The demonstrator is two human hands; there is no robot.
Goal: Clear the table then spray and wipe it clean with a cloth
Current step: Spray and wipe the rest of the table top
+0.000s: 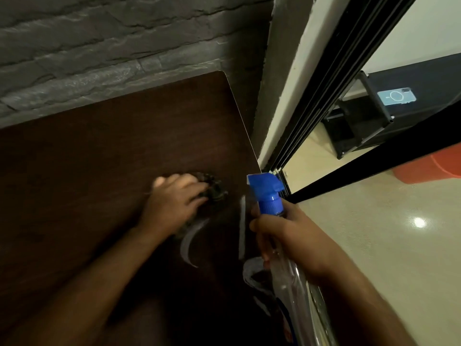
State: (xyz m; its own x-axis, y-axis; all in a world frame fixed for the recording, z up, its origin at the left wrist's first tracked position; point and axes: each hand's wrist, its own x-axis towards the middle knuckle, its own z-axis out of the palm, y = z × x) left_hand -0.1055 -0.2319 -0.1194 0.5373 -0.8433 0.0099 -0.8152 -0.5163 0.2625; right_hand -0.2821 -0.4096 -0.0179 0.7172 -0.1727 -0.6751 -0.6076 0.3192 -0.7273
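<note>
While the dark cloth [212, 189] lies bunched on the dark wood-grain worktop [99, 156] near its right edge, the left hand [174, 203] presses down on it with fingers curled over the wad, gripping it. Pale wet streaks [188, 243] curve on the worktop just behind that hand and run along the right edge. The right hand [287, 236] is wrapped round the neck of a clear spray bottle [287, 278] with a blue trigger head [268, 191], nozzle pointing left over the worktop edge; bottle tilted, its lower body blurred. Worktop sits against a grey stone-look wall [99, 46]. To the right, a black sliding-door frame [331, 78], cream floor [386, 245], a black shelf unit [374, 121] carrying a pale blue phone [396, 96], and an orange object [434, 163] partly cut off.
</note>
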